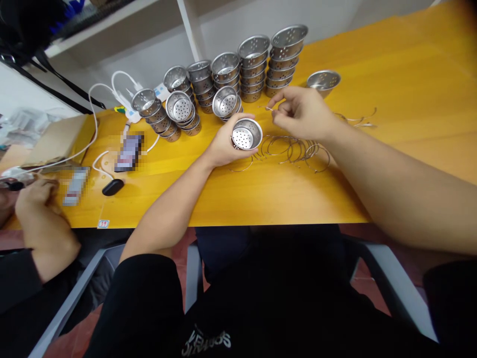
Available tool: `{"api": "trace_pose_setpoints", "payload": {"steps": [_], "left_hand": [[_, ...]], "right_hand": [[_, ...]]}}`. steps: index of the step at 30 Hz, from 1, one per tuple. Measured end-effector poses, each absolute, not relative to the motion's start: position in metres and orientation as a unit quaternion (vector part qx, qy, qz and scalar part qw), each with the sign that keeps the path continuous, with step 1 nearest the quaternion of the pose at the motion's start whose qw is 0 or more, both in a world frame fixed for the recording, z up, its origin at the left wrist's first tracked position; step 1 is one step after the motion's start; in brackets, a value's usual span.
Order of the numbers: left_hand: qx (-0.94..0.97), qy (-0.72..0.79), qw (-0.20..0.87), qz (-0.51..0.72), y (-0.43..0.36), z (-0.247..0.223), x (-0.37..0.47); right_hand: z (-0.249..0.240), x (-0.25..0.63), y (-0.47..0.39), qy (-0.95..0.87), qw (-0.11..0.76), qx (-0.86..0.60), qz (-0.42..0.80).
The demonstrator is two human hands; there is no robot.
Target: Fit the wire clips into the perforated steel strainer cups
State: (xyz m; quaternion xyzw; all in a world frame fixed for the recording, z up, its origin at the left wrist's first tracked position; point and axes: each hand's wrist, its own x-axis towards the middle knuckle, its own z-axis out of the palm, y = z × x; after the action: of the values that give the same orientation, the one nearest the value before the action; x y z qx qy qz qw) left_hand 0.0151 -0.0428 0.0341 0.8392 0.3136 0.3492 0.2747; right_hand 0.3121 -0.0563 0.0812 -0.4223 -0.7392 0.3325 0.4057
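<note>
Wrapped round a small perforated metal cup (244, 138), my left hand (224, 144) holds it with its open top tilted toward me. My right hand (298, 112) is closed in a pinch to the right of the cup, and a thin piece of wire (269, 108) sticks out from its fingertips. Several curved thin wires (294, 149) lie in a loose pile on the yellow table (276, 199), below my right hand. More wires (359, 119) lie to the right, partly hidden behind my right wrist.
Several stacks of perforated cups (253, 69) stand along the back. A single cup (323, 80) stands behind my right hand. A phone (129, 153), white cables and a black case (113, 187) lie at the left. Another person's hand (37, 194) rests at the far left.
</note>
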Motion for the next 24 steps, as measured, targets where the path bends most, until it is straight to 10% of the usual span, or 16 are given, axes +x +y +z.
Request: {"api": "trace_pose_setpoints", "payload": {"steps": [24], "left_hand": [[0.815,0.33,0.314,0.359,-0.032,0.016,0.018]], "right_hand": [[0.083,0.281,-0.077,-0.732,0.44,-0.436,0.285]]}}
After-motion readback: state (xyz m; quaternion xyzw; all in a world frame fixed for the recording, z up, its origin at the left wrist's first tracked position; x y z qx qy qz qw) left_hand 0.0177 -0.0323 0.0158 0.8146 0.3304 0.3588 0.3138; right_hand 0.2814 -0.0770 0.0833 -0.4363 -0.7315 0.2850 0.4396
